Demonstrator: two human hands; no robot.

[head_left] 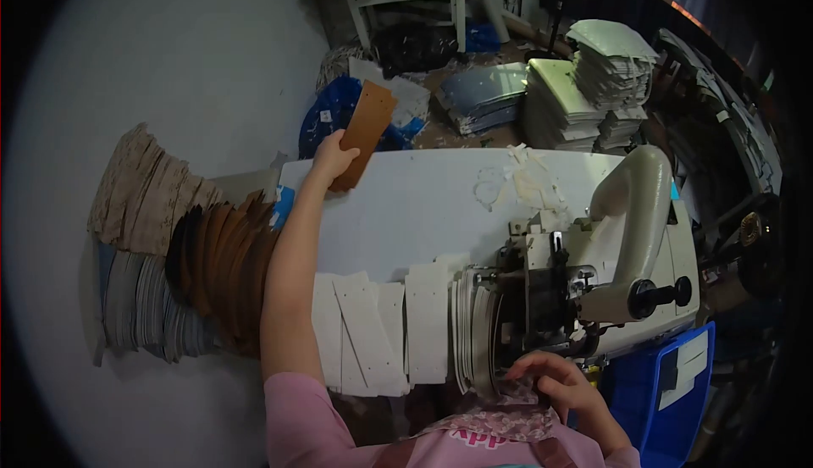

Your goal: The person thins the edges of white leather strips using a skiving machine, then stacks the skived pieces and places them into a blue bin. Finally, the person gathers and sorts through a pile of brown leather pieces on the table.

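Note:
Stretched out over the far side of the white table (406,214), my left hand (336,161) is closed on the edge of an orange-brown rectangular panel (369,133) with small holes. The panel is held tilted, above the table's back edge. Low at the front, my right hand (559,383) has its fingers bent and apart, with nothing visible in it. It is near the end of a row of white curved pieces (471,324) that stand on edge against a cream-coloured machine (627,231). More white panels (364,332) overlap along the table's front edge.
Brown pieces (222,256), beige patterned pieces (144,188) and grey pieces (140,303) are stacked at the left. A blue bin (648,392) stands at the lower right. Piles of sheets (563,108) and a blue bag (334,104) lie beyond the table.

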